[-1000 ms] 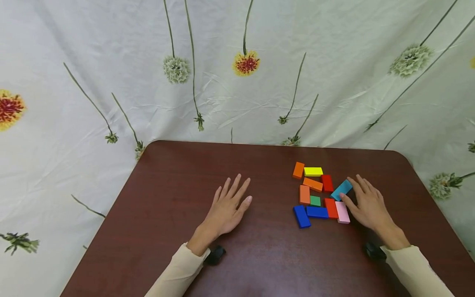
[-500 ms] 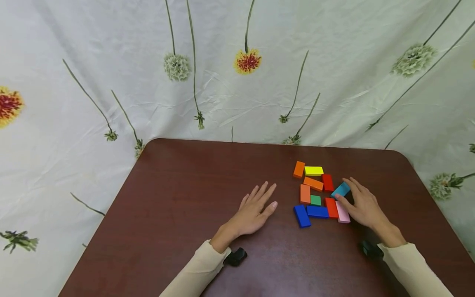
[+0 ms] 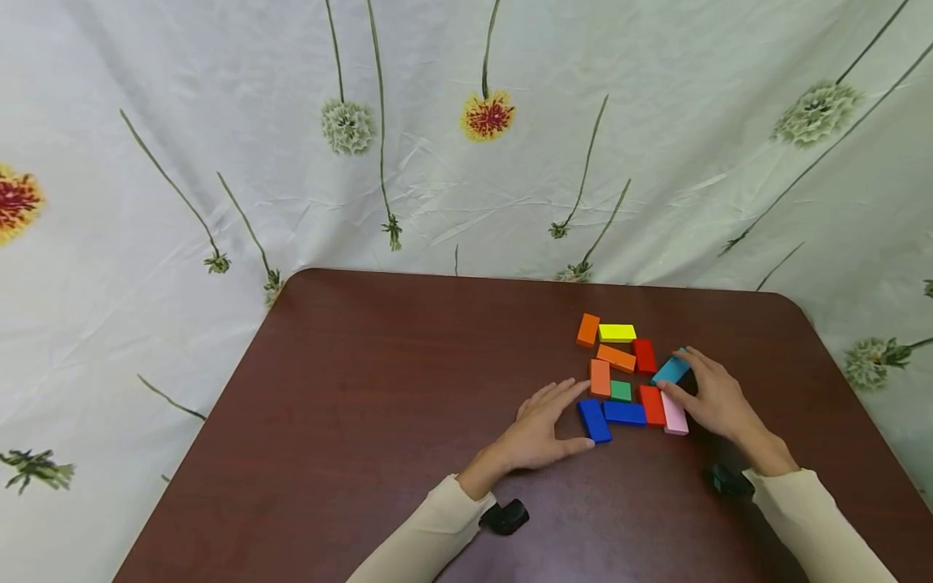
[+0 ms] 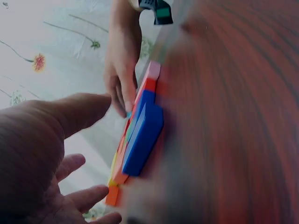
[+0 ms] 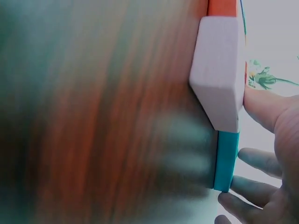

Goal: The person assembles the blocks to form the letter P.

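My left hand is beside the left edge of a group of coloured wooden blocks, fingers spread and thumb apart. Its fingertips are right at an orange block, and the thumb is near a tilted dark blue block. On the group's right side, my right hand has its thumb and fingertips at a light blue block, fingers loosely bent. In the right wrist view, the thumb overlaps the edge of a pink block, while fingertips lie along the light blue block's end.
Red, yellow, green and more orange and blue blocks lie flat in the group. The dark brown table ends at a flowered white cloth hanging behind it.
My left hand has moved right across the table to the blocks, its thumb spreading away from the fingers. My right hand stays by the light blue block with only small shifts.
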Demonstrator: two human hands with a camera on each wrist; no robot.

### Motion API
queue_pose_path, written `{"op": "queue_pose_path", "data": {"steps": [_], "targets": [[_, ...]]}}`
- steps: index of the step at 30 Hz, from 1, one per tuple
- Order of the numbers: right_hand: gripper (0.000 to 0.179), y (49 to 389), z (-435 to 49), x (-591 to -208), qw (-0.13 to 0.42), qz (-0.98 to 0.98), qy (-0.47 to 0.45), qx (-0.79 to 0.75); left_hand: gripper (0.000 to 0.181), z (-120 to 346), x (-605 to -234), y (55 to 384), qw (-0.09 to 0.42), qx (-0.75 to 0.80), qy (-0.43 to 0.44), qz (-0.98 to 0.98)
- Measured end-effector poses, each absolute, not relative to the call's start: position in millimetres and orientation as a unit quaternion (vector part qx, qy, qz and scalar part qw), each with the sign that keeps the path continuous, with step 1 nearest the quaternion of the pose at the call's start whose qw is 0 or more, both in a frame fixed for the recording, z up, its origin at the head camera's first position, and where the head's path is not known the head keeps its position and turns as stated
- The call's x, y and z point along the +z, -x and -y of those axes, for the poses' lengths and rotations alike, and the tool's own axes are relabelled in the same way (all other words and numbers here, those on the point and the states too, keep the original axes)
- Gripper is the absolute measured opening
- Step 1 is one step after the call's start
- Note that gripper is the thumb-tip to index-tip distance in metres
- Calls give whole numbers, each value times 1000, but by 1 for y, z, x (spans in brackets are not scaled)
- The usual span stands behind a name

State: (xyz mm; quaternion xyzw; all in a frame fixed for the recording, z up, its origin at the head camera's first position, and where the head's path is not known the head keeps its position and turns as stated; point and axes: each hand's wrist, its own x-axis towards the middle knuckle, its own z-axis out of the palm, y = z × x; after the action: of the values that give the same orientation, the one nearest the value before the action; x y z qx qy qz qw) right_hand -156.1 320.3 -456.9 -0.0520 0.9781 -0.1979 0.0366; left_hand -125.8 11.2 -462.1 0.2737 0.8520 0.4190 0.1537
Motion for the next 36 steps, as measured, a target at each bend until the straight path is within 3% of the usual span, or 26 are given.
{"op": "queue_pose_path", "data": {"steps": [16,25,36], "targets": [[69,168,-326,-456,63,-962,59,-257,53,-28,-479,115,91,455,-207,-861],[83,168,-332,-460,100,-927,-20,-360,53,-33,-477,113,82,439,-209,-870],[85,164,-338,-458,100,-926,-26,-363,50,-42,-476,113,68,418,-210,-881]]}}
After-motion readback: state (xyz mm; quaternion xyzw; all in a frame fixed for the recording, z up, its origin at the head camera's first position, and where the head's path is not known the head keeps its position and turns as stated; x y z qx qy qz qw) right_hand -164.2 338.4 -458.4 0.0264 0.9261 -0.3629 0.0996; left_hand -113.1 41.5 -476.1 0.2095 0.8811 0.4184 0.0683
